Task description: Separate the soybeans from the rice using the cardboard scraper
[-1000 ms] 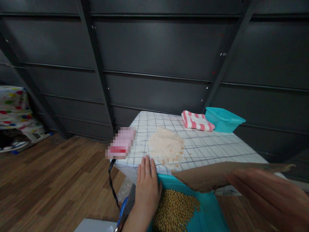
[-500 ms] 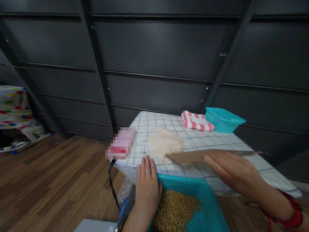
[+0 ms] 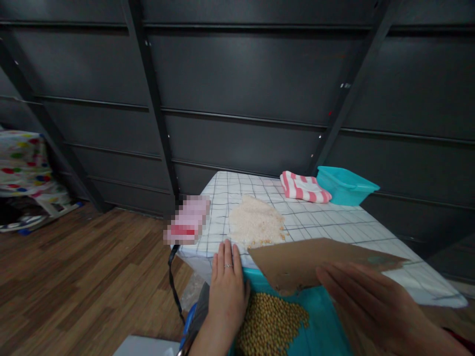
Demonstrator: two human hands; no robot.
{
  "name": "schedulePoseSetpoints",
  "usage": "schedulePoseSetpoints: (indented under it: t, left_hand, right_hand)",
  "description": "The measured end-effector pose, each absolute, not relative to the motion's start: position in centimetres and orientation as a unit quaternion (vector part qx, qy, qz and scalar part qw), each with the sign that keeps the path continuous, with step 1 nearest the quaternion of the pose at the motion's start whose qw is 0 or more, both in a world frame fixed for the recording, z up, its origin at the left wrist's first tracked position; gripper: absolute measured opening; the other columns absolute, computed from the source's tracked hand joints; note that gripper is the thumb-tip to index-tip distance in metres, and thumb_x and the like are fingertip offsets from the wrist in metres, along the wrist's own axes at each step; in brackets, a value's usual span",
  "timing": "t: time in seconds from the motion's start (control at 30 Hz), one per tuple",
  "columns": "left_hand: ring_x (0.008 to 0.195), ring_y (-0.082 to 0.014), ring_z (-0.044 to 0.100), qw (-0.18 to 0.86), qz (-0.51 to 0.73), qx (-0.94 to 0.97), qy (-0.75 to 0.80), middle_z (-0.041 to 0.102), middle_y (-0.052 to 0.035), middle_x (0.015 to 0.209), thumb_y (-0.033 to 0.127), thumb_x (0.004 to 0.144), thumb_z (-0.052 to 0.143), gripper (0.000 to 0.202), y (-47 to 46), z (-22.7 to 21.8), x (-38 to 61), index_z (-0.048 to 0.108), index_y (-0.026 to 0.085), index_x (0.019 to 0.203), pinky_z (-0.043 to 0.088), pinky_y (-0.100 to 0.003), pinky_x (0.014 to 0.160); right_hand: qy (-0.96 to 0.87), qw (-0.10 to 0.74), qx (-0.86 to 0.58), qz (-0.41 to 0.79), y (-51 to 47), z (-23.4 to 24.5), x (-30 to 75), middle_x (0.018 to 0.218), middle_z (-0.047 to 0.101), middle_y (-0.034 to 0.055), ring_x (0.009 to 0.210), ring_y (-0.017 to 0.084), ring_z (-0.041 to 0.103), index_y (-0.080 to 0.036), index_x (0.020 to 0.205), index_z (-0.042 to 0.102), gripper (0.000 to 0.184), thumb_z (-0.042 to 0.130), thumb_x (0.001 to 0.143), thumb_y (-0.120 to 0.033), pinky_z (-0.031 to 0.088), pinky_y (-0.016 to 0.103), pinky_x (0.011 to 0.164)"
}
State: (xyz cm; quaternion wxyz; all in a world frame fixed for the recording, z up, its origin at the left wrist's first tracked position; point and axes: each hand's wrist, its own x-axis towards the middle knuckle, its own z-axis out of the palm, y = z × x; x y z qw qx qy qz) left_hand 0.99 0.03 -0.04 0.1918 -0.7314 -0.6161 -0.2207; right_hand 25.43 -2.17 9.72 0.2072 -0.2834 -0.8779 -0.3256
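Observation:
A torn piece of brown cardboard (image 3: 297, 259) is gripped in my right hand (image 3: 374, 296). Its lower edge hangs over the rim of a teal basin (image 3: 319, 316), which holds a heap of soybeans (image 3: 272, 321). Behind the cardboard's far edge lies a pale pile of rice (image 3: 256, 220) on the checked tablecloth, with some yellowish beans along its near and right edges. My left hand (image 3: 226, 291) lies flat, fingers stretched, over the basin's left rim and the table edge; a ring shows on one finger.
A folded pink-and-white striped towel (image 3: 305, 187) and a smaller turquoise tub (image 3: 345, 185) sit at the table's back right. On the left corner is a blurred pink item (image 3: 188, 220). A dark strap (image 3: 170, 277) hangs below it. A dark panelled wall (image 3: 241, 74) rises behind the table.
My right hand has drawn the cardboard toward me, from the tablecloth beside the rice to over the basin's rim, and its broad face now shows more. My left hand stays in place.

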Motion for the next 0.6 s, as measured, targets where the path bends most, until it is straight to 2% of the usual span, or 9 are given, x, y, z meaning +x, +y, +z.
schedulePoseSetpoints:
  t: [0.07, 0.13, 0.27, 0.43, 0.6]
  left_hand:
    - [0.118, -0.0372, 0.040, 0.189, -0.223, -0.734, -0.613, 0.046, -0.0253, 0.126, 0.014, 0.067, 0.043, 0.056, 0.0, 0.0, 0.9, 0.045, -0.002, 0.120, 0.043, -0.046, 0.091]
    - [0.118, -0.0374, 0.040, 0.189, -0.224, -0.732, -0.615, 0.045, -0.0257, 0.127, 0.014, 0.065, 0.044, 0.057, 0.1, 0.0, 0.9, 0.044, -0.002, 0.120, 0.043, -0.047, 0.091]
    - [0.117, -0.0372, 0.041, 0.213, -0.215, -0.728, -0.615, 0.046, -0.0262, 0.126, 0.014, 0.066, 0.045, 0.056, 0.1, 0.0, 1.1, 0.045, -0.003, 0.119, 0.044, -0.047, 0.090]
    - [0.115, -0.0371, 0.044, 0.227, -0.212, -0.727, -0.613, 0.048, -0.0263, 0.124, 0.016, 0.067, 0.046, 0.055, 0.0, 0.3, 1.2, 0.046, -0.004, 0.117, 0.045, -0.046, 0.089]
    - [0.114, -0.0363, 0.044, 0.216, -0.224, -0.726, -0.613, 0.049, -0.0248, 0.124, 0.017, 0.067, 0.045, 0.053, 0.0, 0.3, 1.1, 0.048, -0.003, 0.117, 0.045, -0.046, 0.089]
  right_hand:
    - [-0.881, 0.183, -0.227, -0.373, -1.6, 10.4, 23.8, 0.087, 0.066, 0.0026, 0.085, 0.016, 0.057, -0.018, 0.097, 0.059, 0.036, 0.034, 0.078, 0.001, 0.046, 0.030, 0.076]
    - [-0.885, 0.178, -0.178, -0.392, -0.9, 10.9, 22.5, 0.084, 0.066, 0.0014, 0.082, 0.015, 0.056, -0.016, 0.094, 0.058, 0.034, 0.033, 0.079, 0.001, 0.045, 0.027, 0.075]
    - [-0.868, 0.214, -0.199, -0.401, 0.6, 10.5, 21.1, 0.080, 0.065, 0.0064, 0.078, 0.016, 0.054, -0.011, 0.091, 0.058, 0.031, 0.028, 0.084, -0.004, 0.043, 0.029, 0.071]
    - [-0.864, 0.209, -0.209, -0.407, 1.7, 10.2, 20.3, 0.076, 0.064, 0.0061, 0.072, 0.015, 0.053, -0.012, 0.087, 0.060, 0.037, 0.023, 0.086, -0.007, 0.042, 0.028, 0.066]
    - [-0.858, 0.218, -0.232, -0.403, 1.0, 12.8, 21.7, 0.073, 0.065, 0.0048, 0.071, 0.013, 0.056, -0.014, 0.086, 0.059, 0.032, 0.028, 0.085, -0.004, 0.044, 0.025, 0.066]
